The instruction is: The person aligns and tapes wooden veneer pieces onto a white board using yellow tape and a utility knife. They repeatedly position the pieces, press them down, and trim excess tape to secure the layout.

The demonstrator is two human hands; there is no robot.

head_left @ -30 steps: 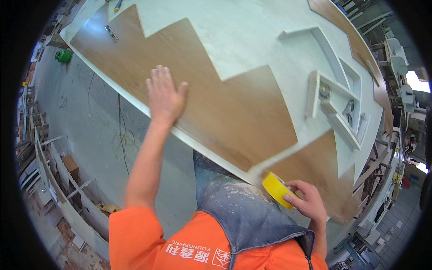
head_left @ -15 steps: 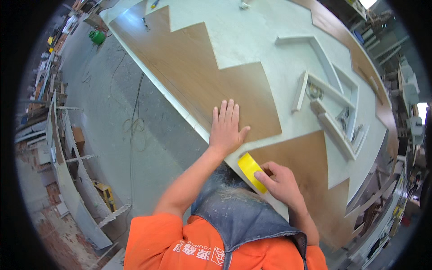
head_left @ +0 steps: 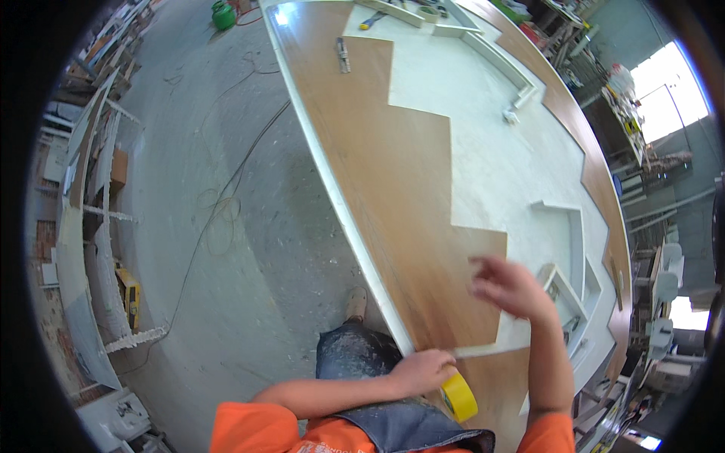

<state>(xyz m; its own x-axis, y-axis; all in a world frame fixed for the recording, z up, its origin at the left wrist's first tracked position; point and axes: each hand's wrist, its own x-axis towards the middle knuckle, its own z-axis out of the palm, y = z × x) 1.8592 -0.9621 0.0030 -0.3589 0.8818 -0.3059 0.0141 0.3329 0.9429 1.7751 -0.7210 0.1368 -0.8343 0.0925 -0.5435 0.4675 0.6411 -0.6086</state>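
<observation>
My left hand (head_left: 427,371) is closed at the table's near edge, its fingertips at the upper rim of a roll of yellow tape (head_left: 459,397). The roll stands tilted, partly behind those fingers. My right hand (head_left: 513,287) hangs over the right edge of a stepped brown board (head_left: 423,249), fingers loosely bent and apart, slightly blurred, with nothing visible in them. Just below the left hand's side of the seam, a second brown board (head_left: 495,377) begins. Both boards lie on a large white table (head_left: 491,181).
White angled frame pieces (head_left: 578,241) lie at the right; more strips (head_left: 498,57) lie farther off. A small metal tool (head_left: 343,56) rests on the board. Another stepped board (head_left: 563,113) lines the far edge. Cables (head_left: 242,166) cross the floor at left, near a green tank (head_left: 223,15).
The yellow tape has passed from my right hand to my left. My left hand has left the board's surface; my right has risen over its edge. The view has shifted along the table.
</observation>
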